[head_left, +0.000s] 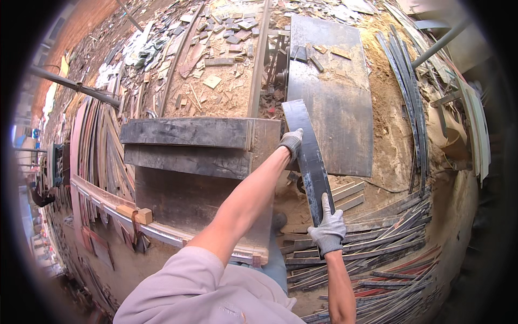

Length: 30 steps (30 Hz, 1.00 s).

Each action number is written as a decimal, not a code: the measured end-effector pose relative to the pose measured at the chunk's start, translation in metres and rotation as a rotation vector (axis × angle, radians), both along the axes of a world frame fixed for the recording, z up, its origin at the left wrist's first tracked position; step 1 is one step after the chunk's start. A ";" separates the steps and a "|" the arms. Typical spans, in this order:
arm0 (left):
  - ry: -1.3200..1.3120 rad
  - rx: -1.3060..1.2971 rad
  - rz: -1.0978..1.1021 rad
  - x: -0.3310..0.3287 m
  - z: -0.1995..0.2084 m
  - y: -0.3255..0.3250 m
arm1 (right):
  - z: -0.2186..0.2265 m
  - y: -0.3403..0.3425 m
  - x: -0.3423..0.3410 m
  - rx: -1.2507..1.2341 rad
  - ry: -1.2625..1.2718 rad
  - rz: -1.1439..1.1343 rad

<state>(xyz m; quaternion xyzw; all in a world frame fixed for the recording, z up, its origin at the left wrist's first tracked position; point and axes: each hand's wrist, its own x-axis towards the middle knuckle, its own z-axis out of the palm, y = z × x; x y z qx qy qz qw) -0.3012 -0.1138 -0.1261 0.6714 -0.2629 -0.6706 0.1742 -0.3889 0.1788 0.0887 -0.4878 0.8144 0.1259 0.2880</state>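
A long, narrow black plank [310, 164] is held aslant in front of me, its far end tipped to the left. Gloved in grey, my left hand [292, 143] is closed on its left edge, about a third of the way down. My right hand [328, 225], in a matching glove, grips the near end with the thumb lying along the top face. Fingers under the plank are hidden. Left of my hands, black boards [186, 133] lie stacked on a dark brown worktop [178, 189], and my left forearm crosses over it.
A metal-topped table [340, 108] stands beyond the plank, with offcuts and sawdust on it. Loose strips [372, 243] cover the floor at lower right. A wooden block [143, 216] sits on the rail [172, 233] along the worktop. Scraps [237, 35] litter the far ground between rails.
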 end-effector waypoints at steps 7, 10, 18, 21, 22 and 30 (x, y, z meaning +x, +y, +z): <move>-0.145 0.001 -0.038 -0.009 0.024 -0.019 | 0.001 -0.018 -0.003 0.005 -0.009 -0.005; -0.201 -0.051 -0.037 -0.013 0.011 -0.024 | -0.001 -0.019 -0.003 -0.014 -0.015 -0.001; -0.217 -0.055 -0.010 -0.015 0.008 -0.028 | -0.004 -0.021 -0.004 -0.044 -0.021 0.004; -0.218 -0.058 -0.031 -0.015 0.020 -0.028 | -0.003 -0.024 -0.003 -0.036 -0.015 0.002; -0.238 -0.060 -0.040 -0.015 0.024 -0.028 | -0.003 -0.024 -0.003 -0.032 -0.011 0.006; -0.298 -0.100 -0.202 -0.014 0.040 -0.032 | -0.002 -0.032 0.001 -0.004 0.010 -0.007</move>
